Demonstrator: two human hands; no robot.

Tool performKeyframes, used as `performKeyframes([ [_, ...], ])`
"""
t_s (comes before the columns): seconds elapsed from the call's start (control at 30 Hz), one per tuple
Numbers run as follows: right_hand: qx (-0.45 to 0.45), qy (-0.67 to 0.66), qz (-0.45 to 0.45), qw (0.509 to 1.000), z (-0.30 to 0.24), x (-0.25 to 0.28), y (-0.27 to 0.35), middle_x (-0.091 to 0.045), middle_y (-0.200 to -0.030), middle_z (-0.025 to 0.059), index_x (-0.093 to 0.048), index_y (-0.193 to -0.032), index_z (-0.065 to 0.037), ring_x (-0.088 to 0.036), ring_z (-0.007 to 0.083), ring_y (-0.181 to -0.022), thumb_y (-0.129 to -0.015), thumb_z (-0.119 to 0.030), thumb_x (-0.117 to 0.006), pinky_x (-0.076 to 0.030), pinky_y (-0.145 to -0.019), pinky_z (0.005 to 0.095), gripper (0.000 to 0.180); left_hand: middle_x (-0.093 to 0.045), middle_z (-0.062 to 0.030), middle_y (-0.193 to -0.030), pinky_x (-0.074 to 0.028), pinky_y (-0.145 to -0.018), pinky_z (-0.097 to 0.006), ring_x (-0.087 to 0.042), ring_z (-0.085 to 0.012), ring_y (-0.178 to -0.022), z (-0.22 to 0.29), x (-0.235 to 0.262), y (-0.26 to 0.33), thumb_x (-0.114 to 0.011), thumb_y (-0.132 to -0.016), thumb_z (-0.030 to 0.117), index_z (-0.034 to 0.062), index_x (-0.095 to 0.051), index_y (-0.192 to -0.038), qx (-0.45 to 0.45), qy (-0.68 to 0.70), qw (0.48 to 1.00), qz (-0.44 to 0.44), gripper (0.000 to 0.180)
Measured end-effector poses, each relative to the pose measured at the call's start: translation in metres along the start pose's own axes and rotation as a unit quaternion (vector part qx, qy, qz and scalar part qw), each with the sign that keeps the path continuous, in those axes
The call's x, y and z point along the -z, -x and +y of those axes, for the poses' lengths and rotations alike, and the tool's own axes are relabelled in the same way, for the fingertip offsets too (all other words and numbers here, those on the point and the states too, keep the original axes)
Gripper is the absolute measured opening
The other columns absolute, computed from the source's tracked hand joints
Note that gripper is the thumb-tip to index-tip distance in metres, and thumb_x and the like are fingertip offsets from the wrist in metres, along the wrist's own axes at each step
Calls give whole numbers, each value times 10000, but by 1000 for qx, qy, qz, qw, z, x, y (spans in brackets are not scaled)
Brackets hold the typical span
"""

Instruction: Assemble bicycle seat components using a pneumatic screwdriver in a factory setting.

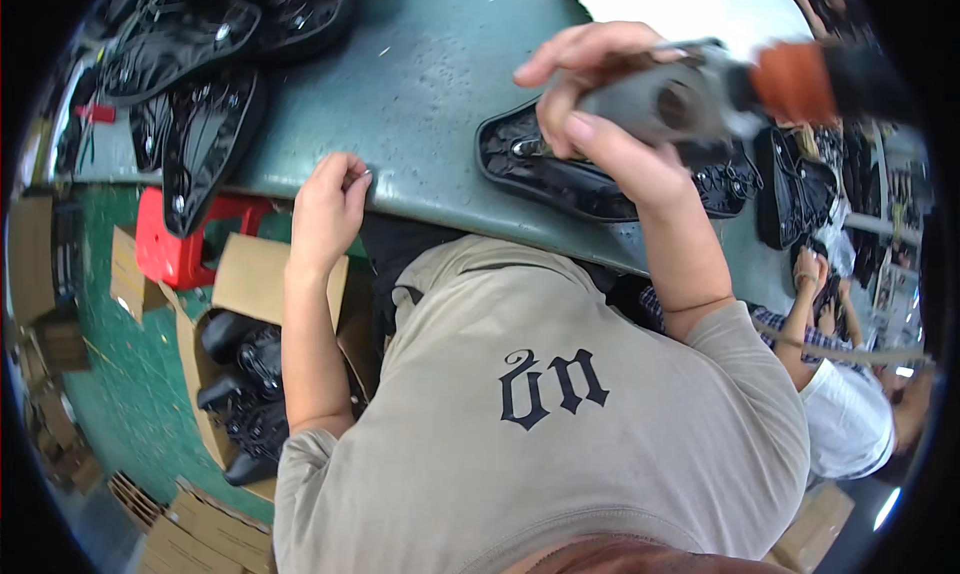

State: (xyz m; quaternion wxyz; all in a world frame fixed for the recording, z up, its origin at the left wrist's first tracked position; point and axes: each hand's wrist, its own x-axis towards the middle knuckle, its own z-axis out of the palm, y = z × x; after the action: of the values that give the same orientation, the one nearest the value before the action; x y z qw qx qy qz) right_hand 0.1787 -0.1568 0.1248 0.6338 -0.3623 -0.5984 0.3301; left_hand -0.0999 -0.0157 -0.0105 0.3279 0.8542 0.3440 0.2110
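Note:
My right hand [640, 169] grips a grey hand-held power tool [630, 104] with an orange collar at its far end; motion smears it. It hangs over a black saddle-shaped piece [560, 184] that lies hollow side up along the table's near edge. Shiny metal fittings show inside that piece, and the tool and hand cover part of it. At the same edge, further left, my left hand [335, 199] rests with fingers curled in and thumb pressed against them. Whatever they may pinch is too small to make out.
Similar black pieces [215, 134] pile up on the green table [430, 74] at left; another [795, 184] lies right. Below stand a red stool [165, 239] and an open carton [205, 414] of black parts. A white round surface [690, 4] lies behind; a co-worker [845, 414] is at right.

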Motion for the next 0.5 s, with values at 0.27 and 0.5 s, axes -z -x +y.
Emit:
performKeyframes([
  [0.27,70,97,190,974,-98,39,83,-617,-1017,185,-542,-1149,-37,-623,168,-664,-875,-41,-729,-563,-699,354,331,-668,-96,-827,-538,-698,-287,-649,-140,-722,74,-27,-90,-706,-900,12,-30,-726,-1040,-4,113,983,-142,148],
  [0.5,61,168,292,940,-134,35,157,-684,-925,162,-610,-1052,8,-682,210,-774,-749,98,-655,-569,-682,305,319,-702,-152,-747,-552,-710,-357,-699,-215,-694,274,-115,-197,-669,-900,141,8,-742,-961,-275,11,893,-356,164],
])
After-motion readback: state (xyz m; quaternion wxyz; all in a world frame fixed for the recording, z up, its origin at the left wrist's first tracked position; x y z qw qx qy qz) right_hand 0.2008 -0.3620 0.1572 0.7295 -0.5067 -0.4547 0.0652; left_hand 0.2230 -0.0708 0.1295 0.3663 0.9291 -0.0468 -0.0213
